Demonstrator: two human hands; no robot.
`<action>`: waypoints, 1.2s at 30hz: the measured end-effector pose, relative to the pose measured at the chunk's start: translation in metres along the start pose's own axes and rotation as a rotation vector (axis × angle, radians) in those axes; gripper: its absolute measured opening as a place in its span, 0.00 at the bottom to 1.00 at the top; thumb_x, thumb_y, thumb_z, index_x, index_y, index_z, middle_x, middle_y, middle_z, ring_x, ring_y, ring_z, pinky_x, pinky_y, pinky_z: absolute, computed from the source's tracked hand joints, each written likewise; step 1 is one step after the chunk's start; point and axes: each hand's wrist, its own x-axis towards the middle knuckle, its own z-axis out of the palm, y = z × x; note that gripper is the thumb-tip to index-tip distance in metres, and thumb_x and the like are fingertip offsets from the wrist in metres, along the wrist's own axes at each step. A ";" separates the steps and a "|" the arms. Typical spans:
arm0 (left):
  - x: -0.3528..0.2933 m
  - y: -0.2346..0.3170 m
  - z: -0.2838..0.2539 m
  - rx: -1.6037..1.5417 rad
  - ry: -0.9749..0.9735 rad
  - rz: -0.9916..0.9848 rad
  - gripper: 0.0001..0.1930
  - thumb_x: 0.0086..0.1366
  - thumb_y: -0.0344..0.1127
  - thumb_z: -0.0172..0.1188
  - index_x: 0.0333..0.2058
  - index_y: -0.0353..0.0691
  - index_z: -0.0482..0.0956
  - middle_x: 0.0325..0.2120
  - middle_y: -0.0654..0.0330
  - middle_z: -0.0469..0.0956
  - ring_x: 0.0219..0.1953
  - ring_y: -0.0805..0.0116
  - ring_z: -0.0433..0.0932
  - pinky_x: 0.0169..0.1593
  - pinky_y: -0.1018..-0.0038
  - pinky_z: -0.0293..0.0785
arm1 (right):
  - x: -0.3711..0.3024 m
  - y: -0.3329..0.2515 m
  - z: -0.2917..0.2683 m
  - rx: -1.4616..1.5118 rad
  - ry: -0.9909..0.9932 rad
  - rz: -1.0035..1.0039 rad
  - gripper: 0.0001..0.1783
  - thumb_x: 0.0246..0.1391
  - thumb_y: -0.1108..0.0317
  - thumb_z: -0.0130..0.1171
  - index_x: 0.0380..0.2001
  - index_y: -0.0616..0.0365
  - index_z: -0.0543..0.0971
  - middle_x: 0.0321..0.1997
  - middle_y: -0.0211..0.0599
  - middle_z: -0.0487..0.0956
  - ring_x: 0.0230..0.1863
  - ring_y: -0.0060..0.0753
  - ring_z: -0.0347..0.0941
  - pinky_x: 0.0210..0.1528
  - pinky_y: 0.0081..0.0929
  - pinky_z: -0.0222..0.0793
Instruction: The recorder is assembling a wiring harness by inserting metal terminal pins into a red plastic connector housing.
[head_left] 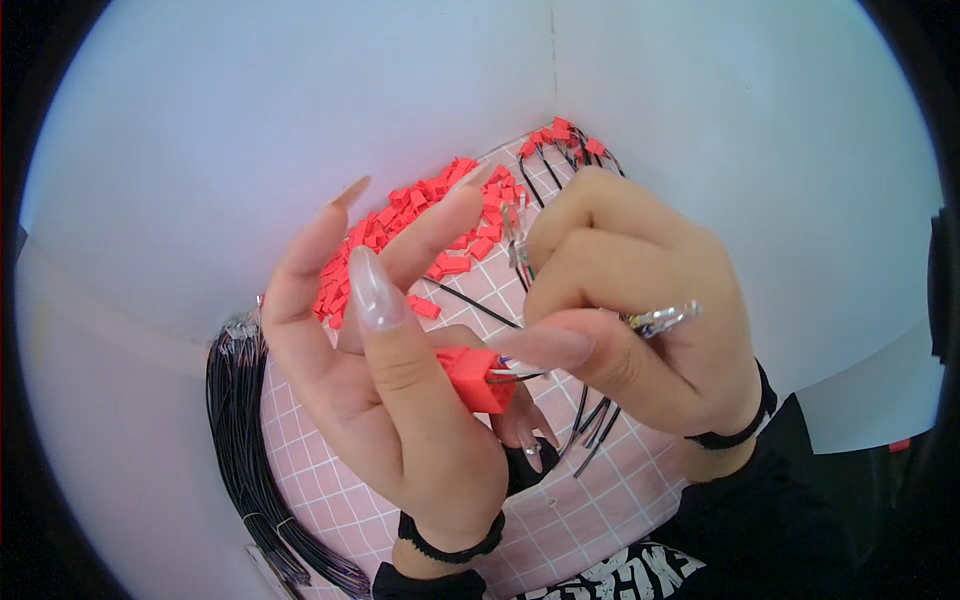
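Note:
My left hand holds a red plastic connector housing low against its palm, between the thumb's base and the curled lower fingers. Its thumb and upper fingers point up, spread apart. Thin wires, one white and one dark, run from the housing's open face toward my right thumb. My right hand is closed beside the housing, pinching thin wires. Silvery crimp terminals stick out over its palm, and more terminals show beyond its curled index finger. The wires inside the fist are hidden.
Behind my hands lies a heap of loose red housings. At the far corner are red housings with black cables attached. A tied bundle of black cables hangs down the left side. Pink white-gridded cloth covers the table; pale walls enclose it.

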 end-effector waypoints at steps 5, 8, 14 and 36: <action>0.001 -0.001 0.001 0.037 0.060 0.032 0.18 0.63 0.35 0.36 0.48 0.31 0.53 0.38 0.35 0.68 0.15 0.77 0.70 0.15 0.89 0.64 | 0.002 0.001 0.002 0.104 -0.032 0.043 0.12 0.37 0.64 0.61 0.14 0.60 0.71 0.23 0.33 0.63 0.21 0.22 0.57 0.22 0.17 0.52; 0.001 0.001 -0.001 0.072 0.037 0.038 0.18 0.63 0.35 0.36 0.48 0.31 0.53 0.37 0.36 0.69 0.16 0.78 0.70 0.14 0.89 0.63 | 0.002 0.002 0.001 0.081 -0.062 0.014 0.12 0.37 0.65 0.61 0.13 0.60 0.71 0.23 0.32 0.62 0.23 0.24 0.57 0.24 0.18 0.52; 0.000 0.001 0.001 0.048 0.037 0.049 0.17 0.63 0.35 0.36 0.48 0.31 0.53 0.35 0.37 0.70 0.16 0.80 0.68 0.17 0.88 0.63 | 0.002 0.002 0.003 0.078 -0.070 -0.042 0.13 0.38 0.64 0.60 0.13 0.60 0.70 0.24 0.34 0.64 0.25 0.28 0.57 0.26 0.20 0.53; 0.008 -0.004 -0.008 0.011 0.132 -0.010 0.17 0.63 0.36 0.38 0.47 0.31 0.58 0.31 0.54 0.70 0.10 0.86 0.60 0.10 0.89 0.52 | 0.001 0.006 -0.018 0.370 -0.063 0.224 0.04 0.37 0.75 0.57 0.22 0.64 0.77 0.26 0.41 0.71 0.24 0.27 0.69 0.26 0.16 0.63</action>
